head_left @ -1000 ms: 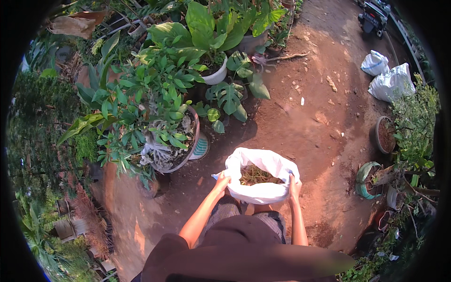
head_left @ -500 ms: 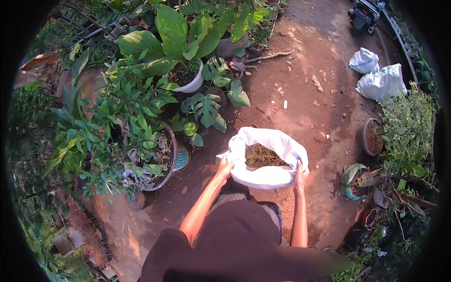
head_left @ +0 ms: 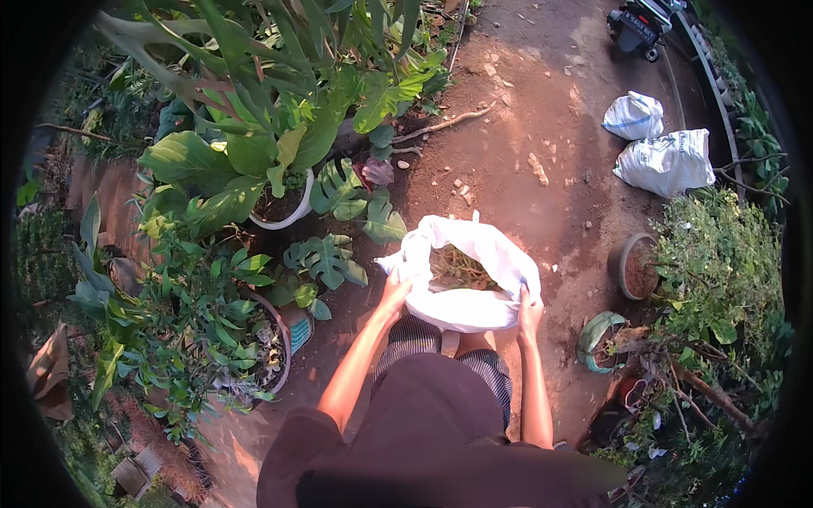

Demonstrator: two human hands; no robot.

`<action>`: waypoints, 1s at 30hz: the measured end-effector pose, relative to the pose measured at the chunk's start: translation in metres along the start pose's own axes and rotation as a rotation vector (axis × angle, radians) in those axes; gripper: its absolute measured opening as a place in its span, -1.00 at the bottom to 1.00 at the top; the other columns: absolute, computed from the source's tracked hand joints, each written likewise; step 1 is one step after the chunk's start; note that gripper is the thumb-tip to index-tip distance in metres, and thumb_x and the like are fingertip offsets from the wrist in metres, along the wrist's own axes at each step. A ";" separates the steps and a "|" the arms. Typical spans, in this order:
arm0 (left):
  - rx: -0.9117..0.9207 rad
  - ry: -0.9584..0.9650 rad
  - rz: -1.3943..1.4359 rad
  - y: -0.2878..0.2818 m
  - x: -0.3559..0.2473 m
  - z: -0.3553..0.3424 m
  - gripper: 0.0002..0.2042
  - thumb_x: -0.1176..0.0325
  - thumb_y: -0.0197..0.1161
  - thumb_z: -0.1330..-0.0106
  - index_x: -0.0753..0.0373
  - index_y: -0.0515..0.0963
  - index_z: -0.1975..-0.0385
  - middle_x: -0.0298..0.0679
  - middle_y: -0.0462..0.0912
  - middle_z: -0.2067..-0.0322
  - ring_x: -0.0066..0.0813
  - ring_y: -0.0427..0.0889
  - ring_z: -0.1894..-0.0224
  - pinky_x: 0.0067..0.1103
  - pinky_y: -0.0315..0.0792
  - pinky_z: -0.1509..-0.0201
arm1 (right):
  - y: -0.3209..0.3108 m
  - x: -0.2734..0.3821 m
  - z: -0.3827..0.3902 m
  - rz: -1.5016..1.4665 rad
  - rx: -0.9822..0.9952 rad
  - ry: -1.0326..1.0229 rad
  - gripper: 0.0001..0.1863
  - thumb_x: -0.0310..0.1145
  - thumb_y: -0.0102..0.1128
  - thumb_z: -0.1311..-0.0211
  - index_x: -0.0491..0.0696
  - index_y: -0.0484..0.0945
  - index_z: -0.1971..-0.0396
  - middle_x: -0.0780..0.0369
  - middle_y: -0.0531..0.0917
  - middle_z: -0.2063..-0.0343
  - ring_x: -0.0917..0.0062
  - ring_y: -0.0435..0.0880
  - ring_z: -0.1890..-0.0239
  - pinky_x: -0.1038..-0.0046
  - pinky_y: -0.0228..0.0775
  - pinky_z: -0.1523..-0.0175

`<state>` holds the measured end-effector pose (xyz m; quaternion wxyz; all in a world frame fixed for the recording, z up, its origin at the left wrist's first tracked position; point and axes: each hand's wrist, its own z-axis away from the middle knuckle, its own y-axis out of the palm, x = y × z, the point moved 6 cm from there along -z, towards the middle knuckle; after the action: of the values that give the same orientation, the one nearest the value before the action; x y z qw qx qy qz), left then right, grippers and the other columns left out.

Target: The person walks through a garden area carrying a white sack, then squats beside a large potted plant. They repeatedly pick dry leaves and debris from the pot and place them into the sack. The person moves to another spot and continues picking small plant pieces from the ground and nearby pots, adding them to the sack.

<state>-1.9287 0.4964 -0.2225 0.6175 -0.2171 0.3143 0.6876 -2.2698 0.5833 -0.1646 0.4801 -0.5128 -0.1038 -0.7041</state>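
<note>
Near centre, left hand and right hand each grip the rim of an open white sack containing plant stalks; beyond, at left, a white pot; far right, two sacks and a motorcycle.

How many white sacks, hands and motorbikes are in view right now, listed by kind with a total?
White sacks: 3 (held sack, farther ground sack, nearer ground sack)
Hands: 2 (left hand, right hand)
Motorbikes: 1 (dark motorbike)
Total: 6
</note>
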 end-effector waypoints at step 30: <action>-0.140 0.125 -0.010 0.415 -0.240 -0.325 -0.55 0.59 0.07 -0.16 0.27 0.41 -0.12 -0.34 0.57 0.25 -0.64 0.46 0.39 -0.60 0.37 0.34 | -0.063 0.279 -0.621 0.107 0.153 -0.213 -0.63 -0.23 0.26 -0.34 -0.21 0.67 0.04 0.12 0.79 0.22 0.49 0.74 0.15 0.38 0.53 0.03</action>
<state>-2.3327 0.0810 -0.2203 0.5834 -0.3036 0.3024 0.6899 -2.7092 0.0601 -0.1948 0.5410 -0.5513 -0.1799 -0.6090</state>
